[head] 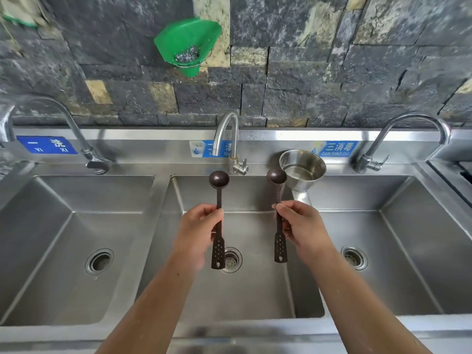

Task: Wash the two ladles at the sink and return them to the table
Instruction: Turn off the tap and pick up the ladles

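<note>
Dark-brown left ladle (219, 179) is pinched mid-handle by the left hand (198, 226), right ladle (276, 175) by the right hand (301, 226). Both are kept over the middle basin (250, 290), bowls toward the tap (226, 131) at 12 o'clock, probably so they're rinsed together.

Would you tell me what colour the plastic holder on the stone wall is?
The plastic holder is bright green; the head view shows it best.

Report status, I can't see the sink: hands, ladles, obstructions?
Left hand grips left ladle, right hand right ladle. Both over middle basin, no water running. Steel pot beside right ladle.
</note>
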Available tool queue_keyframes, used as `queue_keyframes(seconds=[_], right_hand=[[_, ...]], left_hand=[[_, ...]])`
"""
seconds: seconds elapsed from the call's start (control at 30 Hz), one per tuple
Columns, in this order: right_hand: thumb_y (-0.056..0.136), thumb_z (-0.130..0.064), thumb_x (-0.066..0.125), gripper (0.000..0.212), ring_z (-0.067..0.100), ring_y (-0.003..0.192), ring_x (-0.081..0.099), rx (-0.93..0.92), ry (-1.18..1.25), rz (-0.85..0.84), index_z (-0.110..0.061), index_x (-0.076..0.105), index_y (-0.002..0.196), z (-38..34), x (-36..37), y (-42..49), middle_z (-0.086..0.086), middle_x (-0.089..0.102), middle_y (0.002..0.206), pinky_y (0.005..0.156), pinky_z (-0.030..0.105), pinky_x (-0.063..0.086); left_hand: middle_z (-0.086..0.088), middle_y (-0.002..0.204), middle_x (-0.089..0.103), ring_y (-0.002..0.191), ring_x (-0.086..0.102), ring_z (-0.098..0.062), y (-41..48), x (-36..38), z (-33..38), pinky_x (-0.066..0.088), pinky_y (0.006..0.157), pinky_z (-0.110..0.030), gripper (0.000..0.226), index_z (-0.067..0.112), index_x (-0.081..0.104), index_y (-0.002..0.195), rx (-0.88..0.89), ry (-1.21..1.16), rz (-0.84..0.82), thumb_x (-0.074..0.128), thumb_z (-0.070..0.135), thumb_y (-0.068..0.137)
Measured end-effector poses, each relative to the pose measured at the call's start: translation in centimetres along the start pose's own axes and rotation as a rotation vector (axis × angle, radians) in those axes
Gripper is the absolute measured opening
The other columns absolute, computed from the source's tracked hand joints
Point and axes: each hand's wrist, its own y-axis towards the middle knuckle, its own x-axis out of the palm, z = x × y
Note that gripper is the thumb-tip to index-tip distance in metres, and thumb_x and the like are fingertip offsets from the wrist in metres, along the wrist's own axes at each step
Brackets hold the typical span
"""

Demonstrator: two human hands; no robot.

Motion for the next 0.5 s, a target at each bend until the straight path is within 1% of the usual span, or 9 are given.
queue_keyframes(seconds=[0.1, 0.17, 0.27, 0.33, 0.4, 0.5], right_hand=[[0.090, -0.014, 0.066, 0.011, 0.009, 0.048, 0.040, -0.021, 0.016, 0.047, -0.007, 0.074, 0.088, 0.4, 2.0, -1.6, -0.002, 0.045, 0.055, 0.051, 0.023, 0.034], [0.091, -0.015, 0.065, 0.012, 0.010, 0.048, 0.041, -0.032, 0.008, 0.063, -0.009, 0.074, 0.086, 0.7, 3.3, -2.8, -0.003, 0.046, 0.053, 0.051, 0.023, 0.035], [0.091, -0.016, 0.065, 0.013, 0.008, 0.046, 0.044, -0.048, 0.011, 0.076, -0.014, 0.073, 0.081, 1.3, 4.9, -4.5, -0.005, 0.049, 0.052, 0.047, 0.019, 0.038], [0.091, -0.016, 0.064, 0.017, 0.007, 0.046, 0.044, -0.062, 0.039, 0.088, -0.017, 0.071, 0.076, 1.7, 5.7, -5.6, -0.006, 0.051, 0.052, 0.045, 0.016, 0.038], [0.092, -0.015, 0.064, 0.019, 0.008, 0.047, 0.044, -0.061, 0.067, 0.101, -0.017, 0.069, 0.073, 2.0, 6.1, -6.8, -0.006, 0.054, 0.052, 0.044, 0.017, 0.039], [0.092, -0.014, 0.064, 0.021, 0.011, 0.051, 0.044, -0.077, 0.080, 0.097, -0.017, 0.069, 0.072, 2.2, 6.0, -8.2, -0.005, 0.056, 0.055, 0.049, 0.022, 0.039]], left_hand=[[-0.011, 0.061, 0.055, 0.050, 0.048, -0.023, 0.1, -2.7, 0.2, 0.040, 0.053, -0.030, 0.019, 0.013, 0.064, 0.069, 0.018, -0.025, -0.040, 0.064, 0.005, 0.086], [-0.010, 0.060, 0.055, 0.051, 0.048, -0.023, 0.0, -4.6, 0.3, 0.041, 0.053, -0.030, 0.020, 0.018, 0.066, 0.065, 0.024, -0.032, -0.069, 0.066, 0.009, 0.083], [-0.010, 0.062, 0.056, 0.054, 0.048, -0.024, -0.4, -6.8, 0.5, 0.040, 0.055, -0.032, 0.007, 0.021, 0.067, 0.064, 0.019, -0.023, -0.109, 0.068, 0.022, 0.071], [-0.008, 0.061, 0.057, 0.052, 0.048, -0.023, -0.8, -7.8, 0.7, 0.040, 0.054, -0.031, 0.006, 0.021, 0.067, 0.064, 0.013, -0.037, -0.115, 0.068, 0.025, 0.069], [-0.006, 0.059, 0.057, 0.051, 0.049, -0.021, -1.2, -8.5, 0.8, 0.040, 0.053, -0.030, 0.009, 0.022, 0.067, 0.065, 0.019, -0.039, -0.118, 0.069, 0.023, 0.074], [-0.005, 0.059, 0.058, 0.049, 0.050, -0.018, -1.7, -8.6, 0.9, 0.042, 0.052, -0.031, 0.023, 0.023, 0.068, 0.066, 0.038, -0.037, -0.151, 0.066, 0.014, 0.087]])
